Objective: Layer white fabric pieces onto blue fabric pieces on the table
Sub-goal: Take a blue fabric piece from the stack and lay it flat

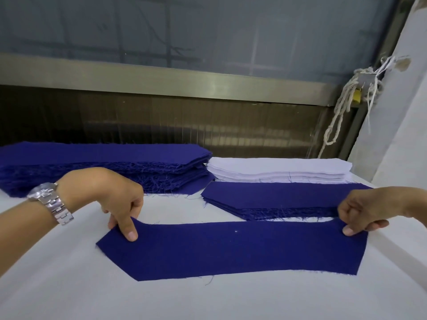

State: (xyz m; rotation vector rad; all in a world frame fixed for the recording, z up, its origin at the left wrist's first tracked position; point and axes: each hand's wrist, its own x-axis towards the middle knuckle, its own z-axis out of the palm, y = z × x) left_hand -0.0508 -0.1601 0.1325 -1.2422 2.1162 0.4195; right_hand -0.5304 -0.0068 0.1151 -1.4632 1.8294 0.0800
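You hold a single blue fabric piece (231, 248) by its two far corners, spread on the white table (69, 285).

Your left hand (124, 204) pinches the piece's corner at 10 o'clock, one digit pressed on top of the cloth and the other fingers curled behind the raised edge. Your right hand (360, 213) does the same at the 2 o'clock corner, fingers folded in and one fingertip on the cloth. Apart from those lifted corners the piece lies flat in front of you. From its middle, the white fabric stack (277, 168) sits at 1 o'clock, a thin blue stack (277, 197) lies between the two, and the tall blue stack (104, 162) is at 10 o'clock. A metal wristwatch (49, 202) is on your left wrist. Knotted cord (339, 107) hangs at 2 o'clock beyond the table.
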